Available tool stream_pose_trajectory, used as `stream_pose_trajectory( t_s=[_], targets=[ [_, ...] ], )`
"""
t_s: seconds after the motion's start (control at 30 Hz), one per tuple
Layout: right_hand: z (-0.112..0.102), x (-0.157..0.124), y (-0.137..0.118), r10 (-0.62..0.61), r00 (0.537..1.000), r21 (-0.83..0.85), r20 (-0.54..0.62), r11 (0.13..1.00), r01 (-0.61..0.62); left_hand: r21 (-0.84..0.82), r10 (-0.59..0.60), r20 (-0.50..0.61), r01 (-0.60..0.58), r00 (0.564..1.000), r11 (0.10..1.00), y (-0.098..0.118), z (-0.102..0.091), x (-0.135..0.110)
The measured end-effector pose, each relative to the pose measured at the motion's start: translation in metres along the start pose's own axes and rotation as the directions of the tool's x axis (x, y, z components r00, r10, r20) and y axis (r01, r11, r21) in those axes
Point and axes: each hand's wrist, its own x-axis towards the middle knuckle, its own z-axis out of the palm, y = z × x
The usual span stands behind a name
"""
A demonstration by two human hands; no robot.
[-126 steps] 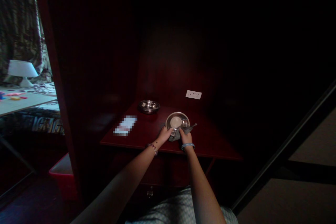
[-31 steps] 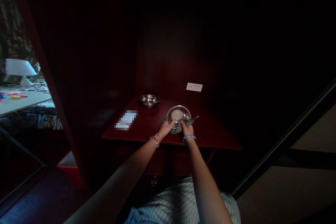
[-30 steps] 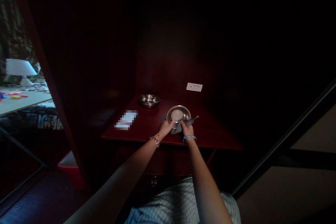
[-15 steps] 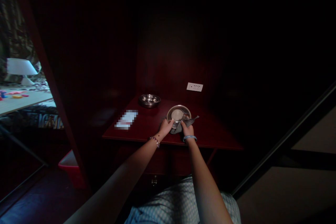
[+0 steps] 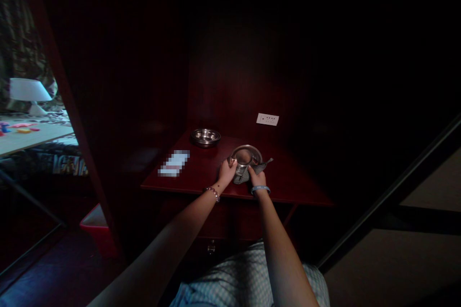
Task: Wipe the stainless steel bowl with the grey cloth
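Observation:
A shiny steel bowl [image 5: 245,155] is held tilted above the front part of the dark red desk [image 5: 201,180]. My left hand [image 5: 227,172] grips its left rim, the thumb lying on the inside. At the right side, my right hand [image 5: 257,176] is closed on a grey cloth [image 5: 242,176] pressed against the rim; the fingers behind it are hidden. One corner of the cloth sticks out to the right. Farther back on the left stand steel bowls [image 5: 205,137], seemingly stacked.
A blurred-out pale rectangle [image 5: 174,163] lies on the desk's left side. The back wall carries a white socket plate [image 5: 267,119]. On the floor at left stands a red bin [image 5: 99,228]. Beyond the side panel are a table [image 5: 43,136] and a white lamp [image 5: 30,90].
The bowl has tipped slightly, so its base reflects darker than before. Both hands stay in nearly the same place, holding bowl and cloth.

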Motion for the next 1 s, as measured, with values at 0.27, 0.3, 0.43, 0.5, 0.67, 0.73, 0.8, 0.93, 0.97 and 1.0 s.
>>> stream_pose_trajectory(
  t_s=[0.27, 0.3, 0.43, 0.5, 0.67, 0.73, 0.8, 0.93, 0.97, 1.0],
  targets=[
    [0.000, -0.001, -0.002, 0.013, 1.000, -0.018, -0.001, 1.000, -0.013, 0.055, -0.021, -0.027, 0.023, 0.999, 0.998, -0.002, 0.000, 0.001],
    [0.000, -0.001, -0.002, 0.013, 1.000, -0.024, -0.003, 1.000, -0.013, 0.041, -0.025, -0.023, 0.026, 0.999, 0.999, -0.003, 0.001, 0.001],
    [-0.001, -0.001, -0.003, 0.009, 1.000, -0.037, -0.013, 0.999, -0.010, -0.007, -0.042, -0.010, 0.042, 0.999, 0.999, -0.004, 0.002, 0.001],
    [-0.001, 0.000, -0.003, 0.007, 1.000, -0.030, -0.016, 1.000, -0.007, -0.046, -0.031, -0.015, 0.030, 0.999, 0.998, -0.004, 0.002, 0.000],
    [-0.001, 0.002, 0.002, 0.034, 0.999, 0.007, -0.028, 0.999, -0.034, -0.179, 0.013, -0.033, -0.019, 0.999, 0.984, 0.000, -0.001, -0.002],
    [-0.001, 0.002, 0.003, 0.036, 0.999, 0.012, -0.028, 0.999, -0.036, -0.206, 0.016, -0.033, -0.023, 0.999, 0.978, 0.000, -0.001, -0.002],
    [-0.001, 0.002, 0.003, 0.033, 0.999, 0.002, -0.016, 0.999, -0.033, -0.222, 0.008, -0.016, -0.012, 1.000, 0.975, -0.002, 0.001, -0.002],
    [-0.002, 0.000, 0.000, 0.023, 1.000, -0.028, -0.014, 0.999, -0.023, -0.175, -0.013, 0.055, 0.023, 0.998, 0.984, -0.009, 0.006, 0.000],
    [-0.002, 0.000, 0.000, 0.020, 1.000, -0.031, -0.017, 0.999, -0.020, -0.167, -0.009, 0.067, 0.020, 0.998, 0.986, -0.010, 0.006, 0.000],
    [-0.002, 0.000, 0.000, 0.016, 1.000, -0.031, -0.019, 0.999, -0.017, -0.165, -0.003, 0.073, 0.015, 0.997, 0.986, -0.012, 0.007, 0.001]
  ],
)
